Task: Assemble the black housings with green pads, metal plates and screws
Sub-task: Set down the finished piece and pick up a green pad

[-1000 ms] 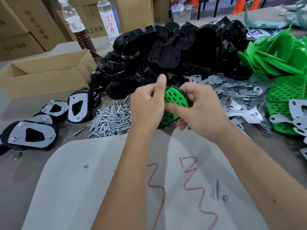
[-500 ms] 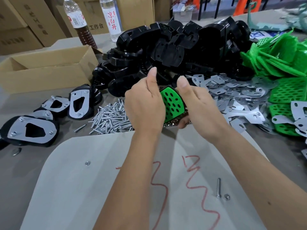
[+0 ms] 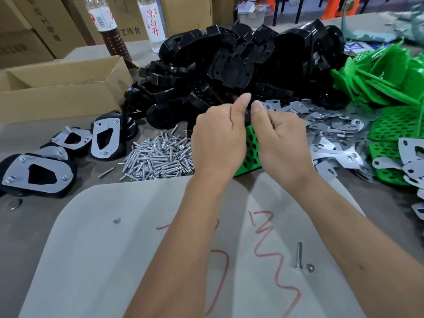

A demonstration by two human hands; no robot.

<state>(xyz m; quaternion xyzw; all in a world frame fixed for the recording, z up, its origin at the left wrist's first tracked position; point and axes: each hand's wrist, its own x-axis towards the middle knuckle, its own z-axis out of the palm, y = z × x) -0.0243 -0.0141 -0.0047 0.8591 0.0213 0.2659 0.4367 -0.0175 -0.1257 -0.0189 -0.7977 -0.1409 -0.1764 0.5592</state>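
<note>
Gripping the perforated green pad (image 3: 251, 152) between them, your left hand (image 3: 218, 143) and right hand (image 3: 282, 145) curl around it, thumbs up; a black housing seems hidden behind.

Grey worktable (image 3: 34, 226) fills foreground, surface scuffed. Pale rounded board (image 3: 137, 260) lies flat on it, red scrawl (image 3: 275, 255) across board. Open cardboard box (image 3: 62, 88) on table at left. Stacked brown cartons (image 3: 46, 21) behind, along far edge. Two plastic bottles (image 3: 153, 24) stand near cartons, one with dark liquid, one clear. Dark chair legs (image 3: 286, 8) and orange object (image 3: 339, 6) far back. Lighting even, soft shadows.
</note>
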